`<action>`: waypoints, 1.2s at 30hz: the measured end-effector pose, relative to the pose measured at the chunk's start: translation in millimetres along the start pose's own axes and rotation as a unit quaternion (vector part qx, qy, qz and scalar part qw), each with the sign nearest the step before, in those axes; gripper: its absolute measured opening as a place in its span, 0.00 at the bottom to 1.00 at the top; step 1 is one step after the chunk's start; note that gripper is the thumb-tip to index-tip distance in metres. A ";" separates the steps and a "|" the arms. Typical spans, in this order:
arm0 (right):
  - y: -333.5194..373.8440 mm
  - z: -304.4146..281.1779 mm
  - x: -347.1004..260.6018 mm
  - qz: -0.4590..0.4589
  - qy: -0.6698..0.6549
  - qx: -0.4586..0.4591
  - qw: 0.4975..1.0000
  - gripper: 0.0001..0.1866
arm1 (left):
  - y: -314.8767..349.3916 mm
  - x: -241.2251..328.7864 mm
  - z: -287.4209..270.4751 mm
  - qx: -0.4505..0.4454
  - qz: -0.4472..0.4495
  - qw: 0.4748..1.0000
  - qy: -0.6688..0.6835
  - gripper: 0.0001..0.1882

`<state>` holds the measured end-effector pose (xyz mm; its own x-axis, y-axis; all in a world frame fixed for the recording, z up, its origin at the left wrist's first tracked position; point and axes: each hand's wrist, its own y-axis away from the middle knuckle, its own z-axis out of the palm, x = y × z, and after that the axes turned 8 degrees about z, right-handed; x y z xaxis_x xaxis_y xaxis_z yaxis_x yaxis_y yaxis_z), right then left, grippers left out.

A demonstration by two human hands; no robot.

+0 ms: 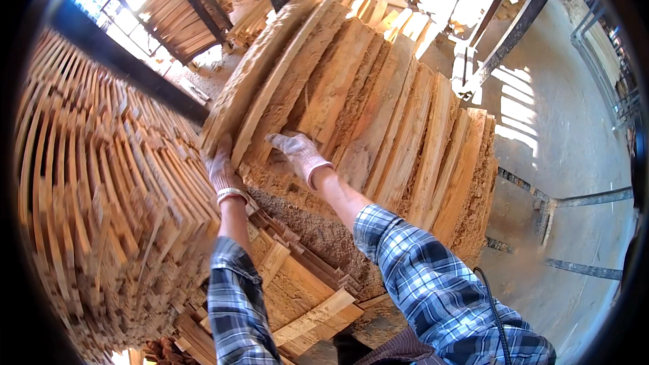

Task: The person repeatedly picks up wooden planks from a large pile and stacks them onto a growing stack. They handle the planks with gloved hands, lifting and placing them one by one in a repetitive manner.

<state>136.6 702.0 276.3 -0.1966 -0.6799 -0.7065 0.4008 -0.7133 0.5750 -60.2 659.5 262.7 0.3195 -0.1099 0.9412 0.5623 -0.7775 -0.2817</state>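
A thick, rough-faced board (pixel 262 61) leans along the left edge of a pile of sawn timber, its near end at my left hand (pixel 222 170) and its far end pointing up and away from me. That hand, in a pale knit glove, is set against the board's near end with the thumb raised; the fingers are partly hidden, and I cannot tell whether they pinch the wood. My right hand (pixel 297 152), gloved alike, reaches leftward over the near ends of the neighbouring boards, fingers loosely spread; whether the tips touch wood, I cannot tell. Beside the thick board lies a thinner plank (pixel 287 67), and to its right, more boards (pixel 399 122) stand side by side, dusted with sawdust. Blue-and-white plaid sleeves (pixel 433 284) cover my forearms. At my left rises a tall stack of thin slats (pixel 101 182); below my hands are loose wood pieces (pixel 314 314). Dark metal posts (pixel 514 27) stand beyond the pile, and bars of sunlight fall across the grey floor (pixel 574 142) at right.
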 end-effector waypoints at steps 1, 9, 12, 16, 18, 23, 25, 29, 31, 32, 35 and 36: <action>-5.4 2.2 2.5 -0.037 -0.023 -0.063 0.997 0.15 | -8.9 -14.0 -1.7 0.000 0.040 0.999 -0.006 0.29; 69.3 -10.7 -54.8 0.127 -0.008 -0.042 0.991 0.33 | 66.0 74.9 58.9 0.076 0.023 0.995 0.064 0.24; 46.3 -67.1 -6.8 -0.131 -0.018 -0.089 0.987 0.22 | 97.2 100.7 93.8 0.062 0.117 0.990 0.045 0.31; 126.8 -104.4 -39.0 -0.067 0.062 -0.094 0.991 0.22 | 149.1 156.7 87.3 -0.130 0.176 0.974 0.062 0.37; 95.2 -128.9 -19.2 0.059 -0.010 0.015 0.998 0.16 | 146.2 147.7 50.9 -0.361 -0.005 0.914 0.186 0.35; 62.9 -178.8 41.5 -0.080 0.266 0.100 0.956 0.26 | 87.0 158.7 130.7 -0.262 -0.144 0.954 -0.009 0.34; 70.5 -144.5 31.9 -0.025 0.106 0.085 0.990 0.27 | 80.6 124.7 141.7 -0.274 -0.077 0.953 -0.103 0.31; 134.8 -121.8 3.8 -0.046 0.324 0.166 0.930 0.26 | 107.6 118.3 126.5 -0.239 -0.208 0.944 0.091 0.34; 154.9 -131.8 14.7 -0.046 0.306 0.179 0.934 0.24 | 132.1 115.6 105.9 -0.181 -0.335 0.895 0.232 0.30; 162.4 -137.3 25.5 -0.042 0.294 0.183 0.937 0.24 | 152.2 113.1 90.5 -0.126 -0.384 0.879 0.254 0.32; 194.0 -137.6 27.8 -0.109 0.119 0.146 0.976 0.34 | 208.5 144.3 57.4 -0.131 -0.492 0.818 0.268 0.38; 198.5 -139.2 25.9 -0.107 -0.001 0.123 0.987 0.39 | 239.0 120.3 55.1 -0.110 -0.515 0.800 0.289 0.40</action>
<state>335.7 566.5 314.6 -0.2548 -0.5097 -0.8218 0.1208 -0.8599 0.4959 154.6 494.6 298.4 -0.6677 0.4402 0.6003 0.1320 -0.7236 0.6775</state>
